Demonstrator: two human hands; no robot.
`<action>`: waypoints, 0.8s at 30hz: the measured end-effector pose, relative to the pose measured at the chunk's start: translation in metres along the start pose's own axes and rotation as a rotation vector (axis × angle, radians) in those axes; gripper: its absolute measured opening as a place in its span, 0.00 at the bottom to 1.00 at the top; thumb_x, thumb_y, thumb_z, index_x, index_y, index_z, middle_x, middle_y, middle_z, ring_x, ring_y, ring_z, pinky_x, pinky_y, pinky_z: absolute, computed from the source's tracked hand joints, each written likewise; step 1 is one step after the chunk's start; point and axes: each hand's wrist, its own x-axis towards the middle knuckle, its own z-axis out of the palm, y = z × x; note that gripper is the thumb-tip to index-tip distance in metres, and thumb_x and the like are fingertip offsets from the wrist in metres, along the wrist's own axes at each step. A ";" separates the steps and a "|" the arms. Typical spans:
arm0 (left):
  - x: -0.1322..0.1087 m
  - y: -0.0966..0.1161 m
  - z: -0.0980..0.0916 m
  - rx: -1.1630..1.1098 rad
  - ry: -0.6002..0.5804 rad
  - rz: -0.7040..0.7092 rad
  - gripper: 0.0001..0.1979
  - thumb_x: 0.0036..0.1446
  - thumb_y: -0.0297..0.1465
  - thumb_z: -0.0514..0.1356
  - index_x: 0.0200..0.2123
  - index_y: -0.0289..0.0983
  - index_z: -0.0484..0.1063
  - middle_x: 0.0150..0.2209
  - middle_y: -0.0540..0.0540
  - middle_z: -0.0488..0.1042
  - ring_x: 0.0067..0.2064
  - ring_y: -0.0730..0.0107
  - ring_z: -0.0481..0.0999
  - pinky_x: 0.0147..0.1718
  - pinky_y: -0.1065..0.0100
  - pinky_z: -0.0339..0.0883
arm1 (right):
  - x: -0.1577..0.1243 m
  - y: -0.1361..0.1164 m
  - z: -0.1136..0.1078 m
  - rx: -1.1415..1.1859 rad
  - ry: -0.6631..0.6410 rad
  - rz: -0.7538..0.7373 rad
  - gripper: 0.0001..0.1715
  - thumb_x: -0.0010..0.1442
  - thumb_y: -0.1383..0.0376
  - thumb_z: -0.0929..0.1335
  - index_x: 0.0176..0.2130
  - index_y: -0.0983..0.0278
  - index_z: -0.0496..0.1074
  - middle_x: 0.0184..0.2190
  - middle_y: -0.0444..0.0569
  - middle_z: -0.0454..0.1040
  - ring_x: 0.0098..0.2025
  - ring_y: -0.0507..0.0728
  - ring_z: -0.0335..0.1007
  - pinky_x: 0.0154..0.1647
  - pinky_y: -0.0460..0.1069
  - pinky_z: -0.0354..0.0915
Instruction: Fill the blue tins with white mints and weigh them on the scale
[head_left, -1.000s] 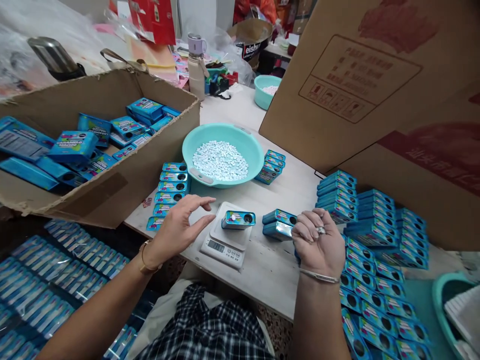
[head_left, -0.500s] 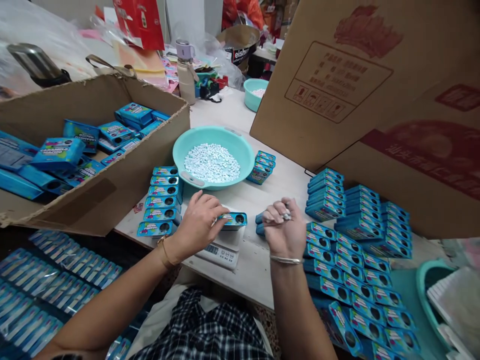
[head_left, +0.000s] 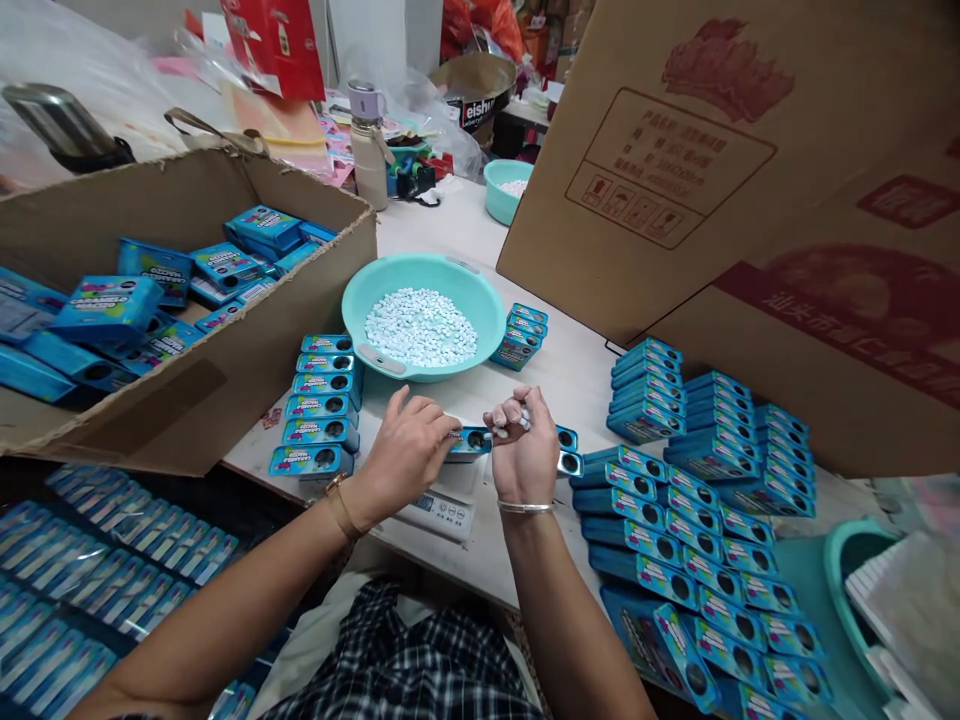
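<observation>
My left hand (head_left: 409,445) has its fingers closed around the left end of a blue candy box (head_left: 472,441) with a round hole in its top. That box is over a small white kitchen scale (head_left: 446,516), whose display is partly covered by the hand. Right beside the box's holed end is my right hand (head_left: 525,455), palm up, fingers curled over several small white candies (head_left: 504,425). Behind both hands stands a turquoise bowl (head_left: 351,305) holding many loose white candies (head_left: 420,326).
Blue boxes (head_left: 315,405) line up left of the scale, and more rows (head_left: 675,540) fill the right side. An open cardboard box (head_left: 292,330) of blue boxes stands at left. A large carton (head_left: 555,250) rises at back right. Another turquoise bowl (head_left: 501,205) sits farther back.
My right hand has moved left with the candies, from the boxes on the right to the holed end of the box. My left hand has stayed at the box.
</observation>
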 end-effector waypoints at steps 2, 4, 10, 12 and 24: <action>0.000 0.000 0.001 -0.002 0.017 -0.003 0.09 0.65 0.30 0.52 0.42 0.39 0.72 0.38 0.47 0.74 0.46 0.62 0.69 0.60 0.46 0.49 | 0.001 0.001 0.000 0.015 0.006 0.006 0.12 0.60 0.57 0.68 0.31 0.62 0.66 0.19 0.35 0.55 0.20 0.46 0.53 0.23 0.42 0.58; 0.000 0.000 0.002 -0.003 0.033 -0.005 0.09 0.65 0.30 0.52 0.42 0.39 0.72 0.38 0.46 0.74 0.46 0.62 0.69 0.60 0.47 0.50 | 0.004 -0.001 0.001 0.051 0.013 0.032 0.11 0.60 0.58 0.67 0.31 0.62 0.66 0.19 0.35 0.54 0.18 0.45 0.50 0.19 0.41 0.52; 0.005 -0.001 0.008 0.016 0.043 0.021 0.10 0.66 0.31 0.51 0.42 0.38 0.72 0.38 0.46 0.74 0.45 0.62 0.69 0.60 0.45 0.49 | 0.007 -0.030 -0.011 0.224 -0.026 0.189 0.09 0.63 0.63 0.64 0.30 0.63 0.63 0.18 0.34 0.51 0.16 0.44 0.48 0.15 0.41 0.46; 0.006 -0.002 0.009 0.014 0.039 0.034 0.11 0.66 0.30 0.50 0.42 0.38 0.72 0.37 0.46 0.74 0.45 0.62 0.69 0.60 0.45 0.49 | 0.005 -0.044 -0.022 0.257 -0.056 0.192 0.09 0.63 0.66 0.63 0.30 0.63 0.62 0.18 0.34 0.52 0.16 0.45 0.49 0.15 0.41 0.48; 0.003 0.000 -0.002 -0.095 0.122 -0.001 0.10 0.66 0.31 0.50 0.41 0.38 0.72 0.37 0.47 0.74 0.44 0.65 0.69 0.61 0.51 0.49 | -0.010 -0.089 -0.083 0.244 -0.005 0.095 0.08 0.59 0.71 0.66 0.31 0.63 0.62 0.18 0.35 0.54 0.17 0.46 0.51 0.17 0.42 0.54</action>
